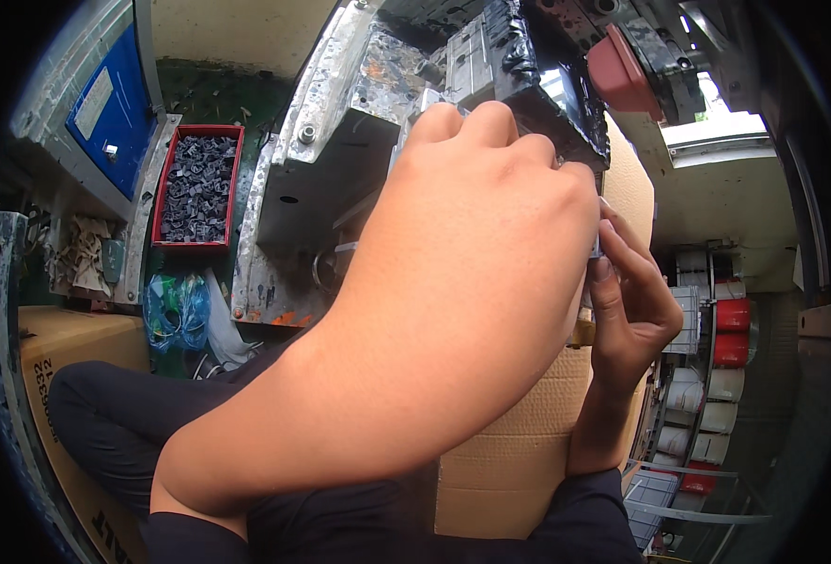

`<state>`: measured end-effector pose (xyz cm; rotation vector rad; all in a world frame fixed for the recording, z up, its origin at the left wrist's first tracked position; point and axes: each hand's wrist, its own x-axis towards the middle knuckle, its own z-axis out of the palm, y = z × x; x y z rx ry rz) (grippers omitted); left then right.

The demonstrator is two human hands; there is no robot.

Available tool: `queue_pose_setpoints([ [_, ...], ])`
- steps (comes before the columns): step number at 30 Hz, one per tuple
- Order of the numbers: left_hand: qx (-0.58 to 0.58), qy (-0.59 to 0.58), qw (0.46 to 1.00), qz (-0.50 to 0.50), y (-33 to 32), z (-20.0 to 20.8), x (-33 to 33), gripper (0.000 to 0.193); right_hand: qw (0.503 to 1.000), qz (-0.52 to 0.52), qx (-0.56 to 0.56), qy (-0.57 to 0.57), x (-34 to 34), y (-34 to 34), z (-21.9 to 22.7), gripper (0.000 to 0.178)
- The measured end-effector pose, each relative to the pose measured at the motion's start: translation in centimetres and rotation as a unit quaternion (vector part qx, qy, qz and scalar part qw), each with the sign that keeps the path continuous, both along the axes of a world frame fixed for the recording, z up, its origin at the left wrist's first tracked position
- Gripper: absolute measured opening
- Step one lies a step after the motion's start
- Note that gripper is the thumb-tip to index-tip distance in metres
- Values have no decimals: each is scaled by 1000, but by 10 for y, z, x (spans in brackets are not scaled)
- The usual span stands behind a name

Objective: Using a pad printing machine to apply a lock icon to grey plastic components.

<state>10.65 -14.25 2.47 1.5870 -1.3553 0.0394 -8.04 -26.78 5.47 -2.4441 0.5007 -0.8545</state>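
My left hand [504, 183] reaches far forward across the view, its back and bent knuckles toward me. Its fingers curl down out of sight against a paint-specked metal machine [378, 80], so whatever they grip is hidden. Just right of it, my right hand [629, 305] is raised with thumb and fingers drawn together. A small greyish edge shows at those fingertips, too little to name. Beyond the left knuckles stands a grey metal block [469, 64] beside a black, glossy-coated part [556, 94]. A brass-coloured piece [582, 329] shows below, between my hands.
A red box [159, 218] full of small dark plastic parts stands on the green floor at left, near a blue panel [117, 108]. Cardboard [500, 470] lies before me; a carton [86, 329] is at lower left. Shelved containers [686, 390] line the right. A pink bin [619, 75] hangs upper right.
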Motion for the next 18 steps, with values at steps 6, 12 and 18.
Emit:
queue_pose_setpoints([
  [6,-39,-10,999,14,-2,-1,-7,29,998,28,-52,20,-2,-3,0,28],
  [12,-82,-12,996,20,-5,-2,-12,28,996,8,-79,35,3,5,-5,32],
  [18,-73,-18,997,13,-7,1,-13,26,991,18,-116,64,1,9,6,42],
])
